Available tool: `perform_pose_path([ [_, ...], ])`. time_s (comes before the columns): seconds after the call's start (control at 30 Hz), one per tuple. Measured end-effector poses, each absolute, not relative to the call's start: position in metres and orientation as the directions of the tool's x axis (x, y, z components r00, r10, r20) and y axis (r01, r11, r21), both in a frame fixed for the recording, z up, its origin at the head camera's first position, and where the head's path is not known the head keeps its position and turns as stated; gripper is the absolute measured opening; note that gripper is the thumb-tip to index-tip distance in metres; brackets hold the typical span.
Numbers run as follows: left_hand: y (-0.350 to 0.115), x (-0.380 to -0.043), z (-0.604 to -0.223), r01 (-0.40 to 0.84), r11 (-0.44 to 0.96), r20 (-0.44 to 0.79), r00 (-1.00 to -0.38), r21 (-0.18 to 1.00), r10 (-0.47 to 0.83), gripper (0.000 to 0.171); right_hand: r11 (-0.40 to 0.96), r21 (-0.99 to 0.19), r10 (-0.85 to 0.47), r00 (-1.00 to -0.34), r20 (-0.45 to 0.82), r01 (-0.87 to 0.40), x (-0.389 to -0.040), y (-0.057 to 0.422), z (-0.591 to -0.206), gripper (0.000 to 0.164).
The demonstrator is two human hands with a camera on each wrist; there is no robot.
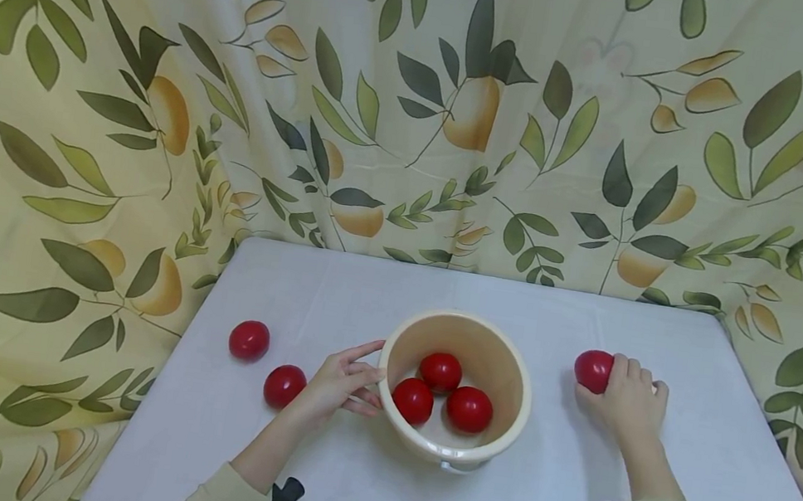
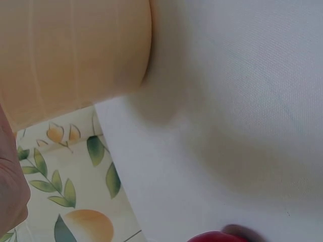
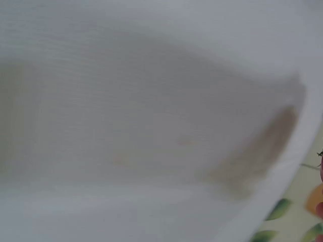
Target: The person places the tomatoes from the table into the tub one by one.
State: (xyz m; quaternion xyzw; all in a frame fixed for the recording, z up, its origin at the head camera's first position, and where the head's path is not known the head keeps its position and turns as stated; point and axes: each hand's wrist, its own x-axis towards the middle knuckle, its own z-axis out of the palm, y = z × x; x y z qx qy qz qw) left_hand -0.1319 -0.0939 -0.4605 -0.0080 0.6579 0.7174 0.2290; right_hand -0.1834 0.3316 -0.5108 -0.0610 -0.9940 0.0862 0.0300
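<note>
A cream bucket (image 1: 516, 432) stands mid-table with three red tomatoes (image 1: 441, 372) inside. At its left side, my left hand (image 1: 340, 385) holds the bucket by the rim, fingers spread along the outer wall; the left wrist view shows part of this hand beside the bucket wall (image 2: 75, 55). To the right of the bucket, my right hand (image 1: 627, 399) grips another tomato (image 1: 593, 371), low over the table. Only a sliver of that tomato (image 3: 321, 166) shows at the edge of the right wrist view.
Two more tomatoes lie left of the bucket: one tomato (image 1: 249, 340) farther off, the other tomato (image 1: 284, 387) close by my left wrist. A white cloth covers the table (image 1: 336, 293). Behind and to the left hangs a leaf-and-fruit patterned curtain (image 1: 412, 160).
</note>
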Motion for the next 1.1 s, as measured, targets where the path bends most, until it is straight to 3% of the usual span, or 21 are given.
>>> perform_pose_path([
  [0.2,-0.094,-0.131,-0.461,-0.335,-0.034,-0.307,-0.896,0.942,0.322,0.058,0.99,-0.137,0.011,-0.971,0.238,-0.023,-0.186,0.304,-0.463,0.081],
  [0.43,-0.094,-0.131,-0.461,-0.333,-0.031,-0.306,-0.895,0.942,0.323,0.058,0.975,-0.107,-0.146,-0.926,0.348,-0.194,-0.177,0.258,-0.41,0.086],
  [0.6,-0.094,-0.131,-0.46,-0.337,-0.025,-0.312,-0.895,0.941,0.317,0.058,0.938,-0.057,-0.289,-0.862,0.416,-0.342,-0.173,0.226,-0.395,0.084],
  [0.77,-0.095,-0.132,-0.461,-0.339,-0.022,-0.315,-0.896,0.941,0.314,0.059,0.892,-0.04,-0.395,-0.822,0.41,-0.449,-0.171,0.196,-0.398,0.082],
  [1.1,-0.095,-0.132,-0.462,-0.34,-0.021,-0.316,-0.894,0.94,0.319,0.058,0.793,0.0,-0.59,-0.768,0.247,-0.609,-0.168,0.149,-0.426,0.08],
])
